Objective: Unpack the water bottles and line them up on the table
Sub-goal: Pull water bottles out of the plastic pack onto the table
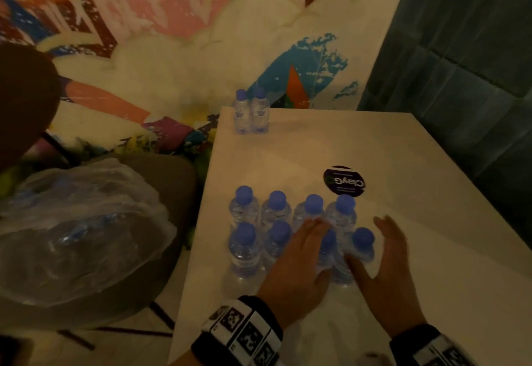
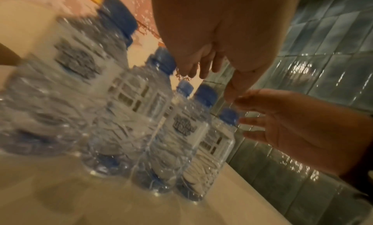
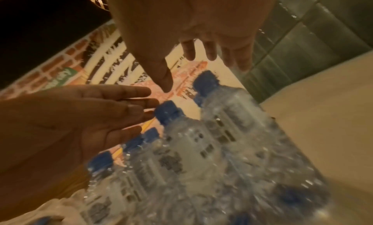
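Several small clear water bottles point(image 1: 276, 216) with blue caps stand in two rows on the white table point(image 1: 403, 149). Two more bottles point(image 1: 252, 112) stand side by side at the table's far left corner. My left hand point(image 1: 302, 253) is open, its straight fingers lying against the front row from the left. My right hand point(image 1: 387, 253) is open on the other side, palm turned inward. The front-right bottle point(image 1: 363, 243) stands between the two palms. The wrist views show both hands, left point(image 2: 212, 37) and right point(image 3: 191, 21), with fingers spread and nothing held.
A crumpled clear plastic wrap point(image 1: 80, 227) with blue-capped bottles showing inside lies on a brown chair point(image 1: 178, 181) left of the table. A round dark sticker point(image 1: 344, 181) sits on the tabletop behind the rows. A painted wall is behind, green tiles point(image 1: 460, 49) to the right.
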A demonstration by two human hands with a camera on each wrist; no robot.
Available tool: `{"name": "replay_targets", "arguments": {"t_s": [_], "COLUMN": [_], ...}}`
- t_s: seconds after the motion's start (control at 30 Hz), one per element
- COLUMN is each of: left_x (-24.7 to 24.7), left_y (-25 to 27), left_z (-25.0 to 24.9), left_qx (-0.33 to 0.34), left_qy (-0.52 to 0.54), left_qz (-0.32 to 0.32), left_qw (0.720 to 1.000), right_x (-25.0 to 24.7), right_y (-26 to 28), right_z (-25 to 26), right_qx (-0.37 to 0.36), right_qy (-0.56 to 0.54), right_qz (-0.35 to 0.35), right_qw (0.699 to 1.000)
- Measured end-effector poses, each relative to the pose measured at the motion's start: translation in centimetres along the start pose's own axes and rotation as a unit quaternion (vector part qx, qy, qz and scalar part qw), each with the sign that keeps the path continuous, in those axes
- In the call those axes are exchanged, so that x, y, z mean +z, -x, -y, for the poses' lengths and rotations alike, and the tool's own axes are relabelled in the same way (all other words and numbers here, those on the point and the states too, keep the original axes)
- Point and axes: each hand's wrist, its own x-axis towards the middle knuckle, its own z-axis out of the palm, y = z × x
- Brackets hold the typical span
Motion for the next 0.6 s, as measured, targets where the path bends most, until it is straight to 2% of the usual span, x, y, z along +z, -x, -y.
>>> {"name": "replay_targets", "arguments": {"t_s": [0.1, 0.2, 0.33, 0.43, 0.5, 0.57, 0.6], "left_x": [-3.5, -7.6, -12.8, -16.6, -19.2, -21.7, -22.9], "left_y": [2.7, 6.8, 12.6, 16.1, 17.1, 17.2, 17.1], "left_z": [0.9, 3.5, 8.2, 11.8, 13.5, 15.3, 16.0], "left_qx": [-0.002, -0.027, -0.178, -0.264, -0.324, -0.397, -0.425], "left_qy": [0.007, -0.04, -0.064, -0.063, -0.015, 0.061, 0.089], "left_qz": [-0.023, -0.067, -0.099, -0.136, -0.161, -0.212, -0.248], "left_qw": [1.0, 0.997, 0.977, 0.953, 0.932, 0.891, 0.866], "right_x": [0.8, 3.1, 9.7, 16.4, 20.8, 24.7, 26.7], "right_y": [0.2, 0.6, 1.7, 2.5, 2.6, 2.3, 2.1], "right_z": [3.0, 6.7, 10.5, 12.2, 14.3, 16.3, 17.0], "right_qx": [-0.145, -0.266, -0.343, -0.288, -0.241, -0.149, -0.104], "right_qy": [0.053, 0.075, 0.02, -0.01, -0.031, -0.017, -0.013], "right_qz": [0.0, 0.056, 0.192, 0.344, 0.424, 0.509, 0.528], "right_qw": [0.988, 0.959, 0.919, 0.894, 0.873, 0.848, 0.843]}}
